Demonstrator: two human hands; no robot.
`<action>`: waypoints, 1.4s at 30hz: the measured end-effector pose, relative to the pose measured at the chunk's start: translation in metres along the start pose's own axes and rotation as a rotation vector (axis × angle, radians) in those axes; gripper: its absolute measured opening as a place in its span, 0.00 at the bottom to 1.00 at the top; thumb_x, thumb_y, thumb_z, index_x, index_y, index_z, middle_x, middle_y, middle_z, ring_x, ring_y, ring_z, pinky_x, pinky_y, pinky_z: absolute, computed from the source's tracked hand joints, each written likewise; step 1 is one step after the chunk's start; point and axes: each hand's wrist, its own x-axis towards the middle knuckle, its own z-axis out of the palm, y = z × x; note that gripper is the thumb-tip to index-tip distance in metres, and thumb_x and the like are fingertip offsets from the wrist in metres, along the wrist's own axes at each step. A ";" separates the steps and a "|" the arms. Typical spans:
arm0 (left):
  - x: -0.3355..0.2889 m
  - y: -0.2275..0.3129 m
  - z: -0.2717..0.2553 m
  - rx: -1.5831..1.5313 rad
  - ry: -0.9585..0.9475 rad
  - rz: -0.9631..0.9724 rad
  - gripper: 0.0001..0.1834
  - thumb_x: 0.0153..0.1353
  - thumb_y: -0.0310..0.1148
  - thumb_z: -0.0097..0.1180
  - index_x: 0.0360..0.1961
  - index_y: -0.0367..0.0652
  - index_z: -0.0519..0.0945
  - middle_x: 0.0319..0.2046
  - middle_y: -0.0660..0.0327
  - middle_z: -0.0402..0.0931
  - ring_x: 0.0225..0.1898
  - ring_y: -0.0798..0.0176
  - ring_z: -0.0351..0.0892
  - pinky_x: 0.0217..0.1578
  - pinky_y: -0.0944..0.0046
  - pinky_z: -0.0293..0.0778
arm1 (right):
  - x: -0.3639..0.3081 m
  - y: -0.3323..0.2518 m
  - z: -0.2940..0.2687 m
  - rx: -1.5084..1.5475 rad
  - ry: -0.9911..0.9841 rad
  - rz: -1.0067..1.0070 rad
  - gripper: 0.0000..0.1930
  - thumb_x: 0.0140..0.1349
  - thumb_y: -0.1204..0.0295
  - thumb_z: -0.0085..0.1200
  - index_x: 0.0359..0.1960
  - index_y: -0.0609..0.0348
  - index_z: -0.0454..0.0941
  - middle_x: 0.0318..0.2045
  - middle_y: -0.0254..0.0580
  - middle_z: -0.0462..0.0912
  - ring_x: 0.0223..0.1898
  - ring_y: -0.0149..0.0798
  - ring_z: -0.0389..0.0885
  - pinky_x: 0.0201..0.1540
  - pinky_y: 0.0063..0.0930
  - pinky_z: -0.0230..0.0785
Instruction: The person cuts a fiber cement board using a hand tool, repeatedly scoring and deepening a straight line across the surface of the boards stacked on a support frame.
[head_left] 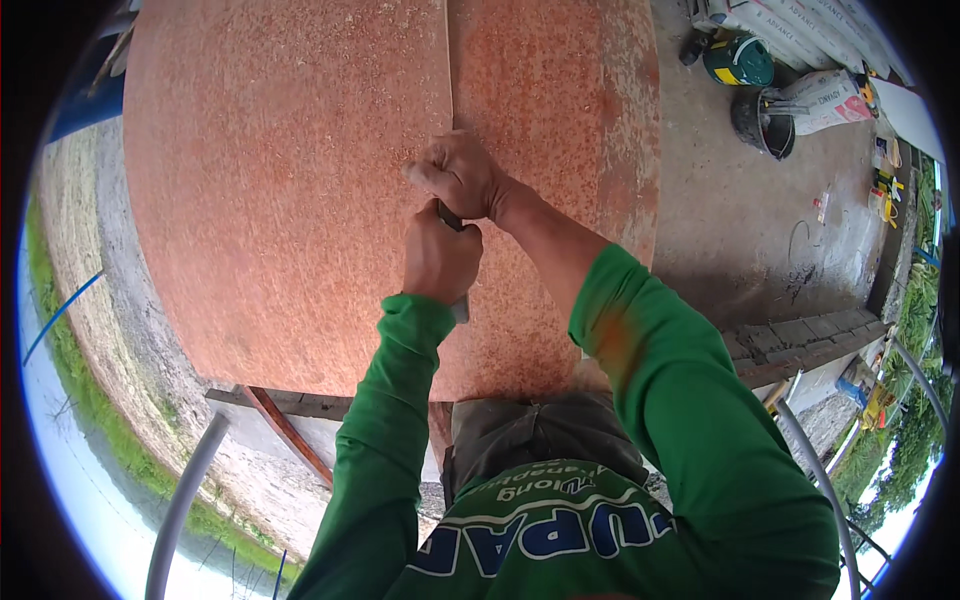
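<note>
My left hand (440,258) is closed round a slim tool with a dark end (449,214) and a grey end (461,310) that sticks out below the fist, near my wrist. Its kind is mostly hidden by my fingers. Just beyond it, my right hand (455,178) is closed, fingers curled, over the line where two boards meet; whatever it grips is out of sight. Under both hands lie the reddish-brown wooden boards, a wide left board (270,190) and a right board (540,110), strewn with pale flecks like wood shavings.
Beyond the boards' right edge is a concrete floor (730,210). A green bucket (745,62), a black bucket (765,125) and several sacks (825,100) stand at the far right. Hollow blocks (800,340) edge the near right. A grey pipe (185,505) rises at the near left.
</note>
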 end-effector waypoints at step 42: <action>-0.229 0.011 -0.059 0.048 -0.279 -0.077 0.29 0.53 0.32 0.52 0.56 0.34 0.61 0.49 0.42 0.66 0.53 0.45 0.67 0.49 0.49 0.66 | -0.169 -0.125 0.089 -0.119 -0.020 -0.234 0.17 0.51 0.60 0.50 0.09 0.51 0.66 0.13 0.36 0.65 0.23 0.38 0.65 0.41 0.38 0.55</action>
